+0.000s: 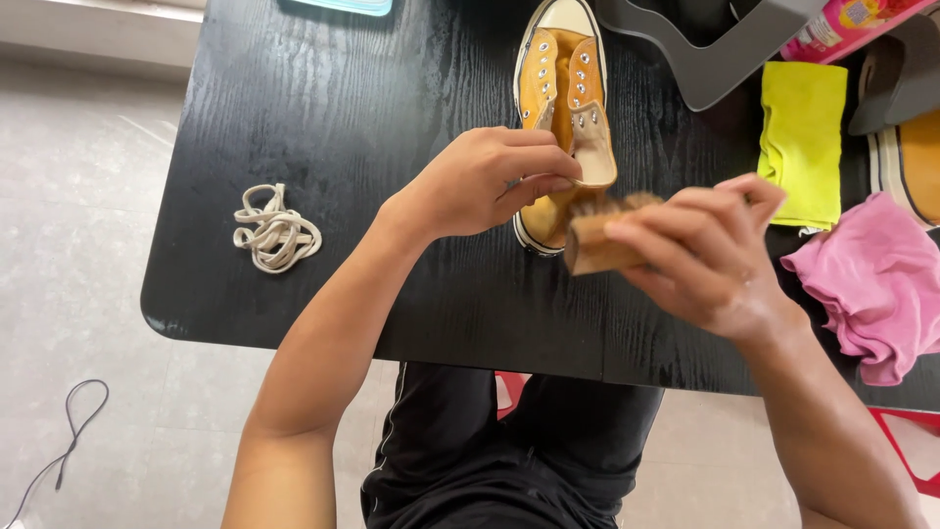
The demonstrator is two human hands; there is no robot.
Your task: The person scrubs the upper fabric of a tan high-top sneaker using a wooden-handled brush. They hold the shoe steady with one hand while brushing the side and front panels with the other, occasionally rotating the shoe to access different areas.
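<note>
left hand [485,181]: mine, centre of the frame, fingers pinched on the tongue of the shoe [565,108], pulling it back toward the heel.
right hand [710,255]: mine, right of centre, fingers wrapped tight round a wooden brush [599,235]; bristles point up-frame, at the heel end of the shoe.
shoe: mustard-yellow high-top, laces out, eyelets bare, lying lengthwise on the black table [323,108], toe toward the top edge, heel nearest me.
brush contact: looks to be touching the heel collar; my fingers hide the exact spot, so i cannot tell for sure.
laces [276,230]: cream bundle, left part of the frame, well apart from both hands.
cloths: yellow cloth [803,137] folded at upper right; pink cloth [876,279] crumpled at the right edge, just beside my right wrist.
second shoe [911,157]: right edge, only partly in frame.
grey tray [705,54]: top centre-right, just beyond the shoe.
risk, slip: only the tongue is held, so a firm stroke could skid the whole shoe across the smooth tabletop.
risk, strain: pulling the tongue too hard while brushing could stress its stitching.
risk, elbow: my right forearm sits close to the pink cloth; a wide stroke could drag it off the table edge.
</note>
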